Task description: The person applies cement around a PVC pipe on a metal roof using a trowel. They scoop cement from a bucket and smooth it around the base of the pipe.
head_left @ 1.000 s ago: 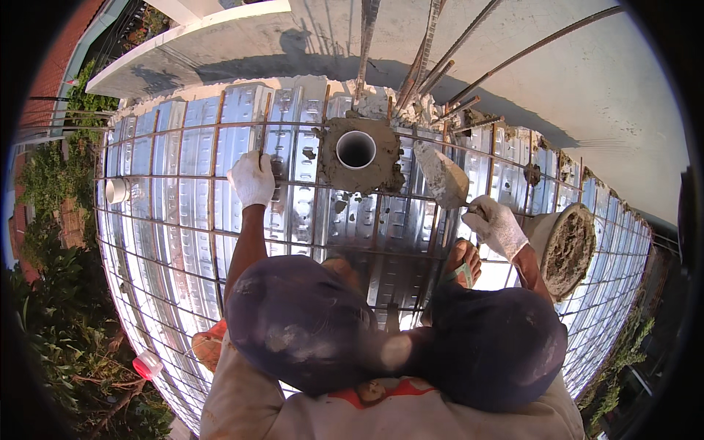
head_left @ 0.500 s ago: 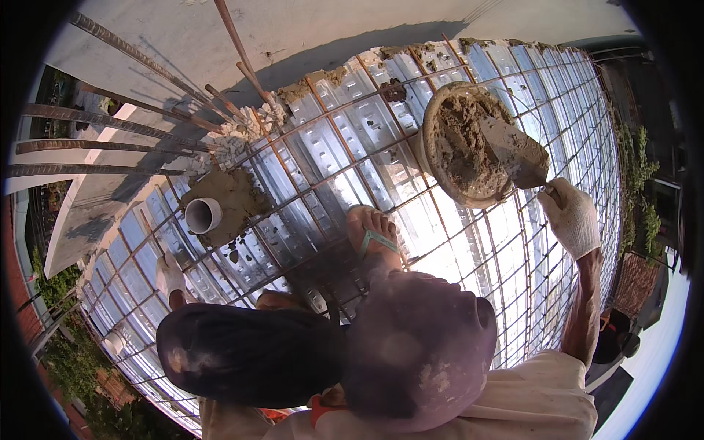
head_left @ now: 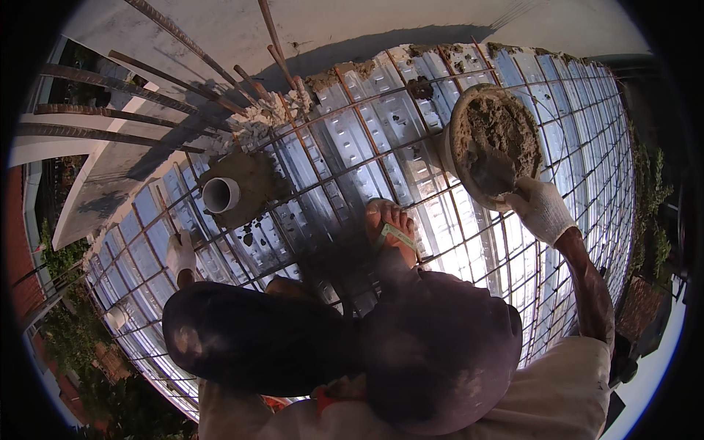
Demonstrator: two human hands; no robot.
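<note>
In my gloved right hand [head_left: 543, 210] is a trowel [head_left: 493, 170], its mortar-smeared blade lying in a round tub [head_left: 447, 147]. Grey-brown wet mortar [head_left: 506, 125] fills much of that tub, which rests tilted on the rebar mesh. My left hand [head_left: 181, 257], also gloved, is low at the mesh beyond my knee. Its fingers look closed around a thin bar or handle [head_left: 163, 209], whose kind I cannot make out. Between the hands, nearer the left, a white pipe [head_left: 221, 195] stands up through a patch of mortar [head_left: 257, 183].
Ribbed metal decking [head_left: 345, 139] lies under the rebar grid. Several thick rebars [head_left: 110, 110] jut out at upper left from broken concrete [head_left: 268, 117]. A pale wall [head_left: 367, 29] borders the far side. My sandalled foot [head_left: 392, 224] is on the decking. Greenery [head_left: 649, 183] shows past the right edge.
My right hand has moved left and turned the trowel, so its blade went from the tub's right rim down into the mortar. The whole view shifted slightly; my left hand stays by the mesh.
</note>
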